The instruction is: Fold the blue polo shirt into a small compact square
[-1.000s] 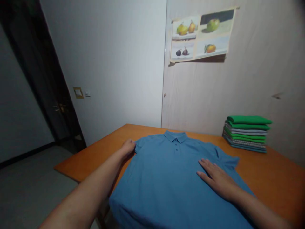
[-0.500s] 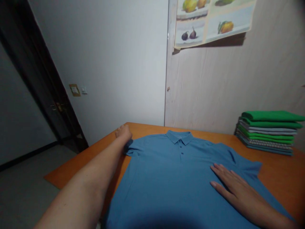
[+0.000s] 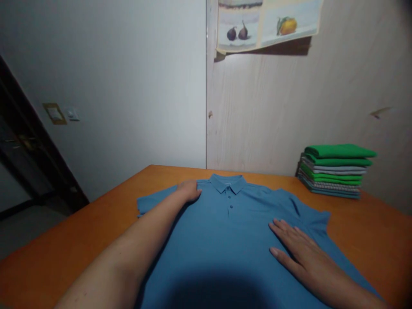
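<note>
A blue short-sleeved polo shirt (image 3: 219,240) lies spread front up, its collar at the far end and its lower part running out of view toward me. My left hand (image 3: 189,191) rests on the shirt's left shoulder, between sleeve and collar. Its thumb stands apart, and the forearm partly hides the fingers and the shirt's left side. On the right chest lies my right hand (image 3: 301,246), flat, with thumb and fingers spread. The left sleeve (image 3: 151,201) is stretched outward, while the right sleeve (image 3: 313,216) has some creases.
The shirt lies on an orange-brown table (image 3: 119,197). A stack of folded clothes (image 3: 334,171), green on top with grey, checked and blue layers below, stands at the back right. Behind are a wall and a wood-grain panel (image 3: 257,111) with a fruit picture (image 3: 270,25).
My left hand has come off the left sleeve's end and moved right onto the shoulder. That sleeve, bunched before, now lies extended. My right hand stays on the chest; the view has turned right.
</note>
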Demonstrator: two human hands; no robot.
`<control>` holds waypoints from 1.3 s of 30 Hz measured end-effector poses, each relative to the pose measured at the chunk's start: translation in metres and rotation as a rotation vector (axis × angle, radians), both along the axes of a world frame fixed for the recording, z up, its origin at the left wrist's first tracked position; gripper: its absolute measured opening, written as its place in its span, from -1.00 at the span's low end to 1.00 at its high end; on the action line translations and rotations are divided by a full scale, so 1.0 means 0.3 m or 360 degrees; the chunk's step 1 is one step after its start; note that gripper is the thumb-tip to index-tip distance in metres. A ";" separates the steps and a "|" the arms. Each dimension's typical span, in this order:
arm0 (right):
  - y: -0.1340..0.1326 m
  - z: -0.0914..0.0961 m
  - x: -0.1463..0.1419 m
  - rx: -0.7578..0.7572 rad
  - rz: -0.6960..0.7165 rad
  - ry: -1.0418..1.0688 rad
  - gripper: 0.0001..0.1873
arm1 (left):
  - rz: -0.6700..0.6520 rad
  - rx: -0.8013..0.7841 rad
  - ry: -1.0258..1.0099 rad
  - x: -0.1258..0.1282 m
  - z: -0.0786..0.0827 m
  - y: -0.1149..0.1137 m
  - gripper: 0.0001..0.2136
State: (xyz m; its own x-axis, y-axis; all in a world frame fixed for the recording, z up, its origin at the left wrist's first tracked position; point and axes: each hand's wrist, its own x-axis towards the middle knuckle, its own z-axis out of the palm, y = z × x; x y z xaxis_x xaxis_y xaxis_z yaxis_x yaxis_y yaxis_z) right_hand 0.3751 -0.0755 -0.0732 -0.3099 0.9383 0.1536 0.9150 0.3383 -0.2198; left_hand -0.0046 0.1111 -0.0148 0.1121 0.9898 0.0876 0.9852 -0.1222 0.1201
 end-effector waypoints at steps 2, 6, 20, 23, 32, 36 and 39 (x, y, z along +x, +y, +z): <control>0.000 0.001 -0.002 0.0002 0.0001 0.0019 -0.26 | -0.0062 0.0094 -0.0007 0.066 0.011 0.009 -0.57; -0.002 0.005 -0.004 -0.0005 0.0020 0.0067 -0.27 | -0.0306 0.0144 -0.0041 0.183 -0.006 0.015 -0.54; -0.021 0.047 -0.032 -0.0110 0.0005 0.0148 -0.26 | -0.0378 0.0277 -0.0157 0.516 0.027 0.069 -0.62; -0.026 0.057 -0.034 -0.0133 0.0004 0.0180 -0.26 | -0.0328 0.0213 -0.0143 0.575 0.015 0.121 -0.62; -0.033 0.111 -0.032 -0.0339 -0.0031 0.0169 -0.24 | -0.0275 0.0358 -0.0070 0.624 -0.057 0.194 -0.67; -0.036 0.108 -0.016 -0.0364 -0.0078 0.0240 -0.26 | -0.0334 0.0380 -0.0069 0.633 -0.066 0.196 -0.65; -0.050 0.126 -0.012 -0.0414 -0.0147 0.0334 -0.27 | -0.0353 0.0392 -0.0093 0.638 -0.068 0.197 -0.65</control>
State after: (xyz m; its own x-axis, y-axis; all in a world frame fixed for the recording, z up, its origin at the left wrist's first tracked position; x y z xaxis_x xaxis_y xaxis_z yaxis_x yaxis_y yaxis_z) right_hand 0.3714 -0.0906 -0.0355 -0.2090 0.9770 -0.0428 0.8649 0.1643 -0.4743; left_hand 0.1869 0.1702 -0.0352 0.3098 0.8903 0.3336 0.9237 -0.3650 0.1162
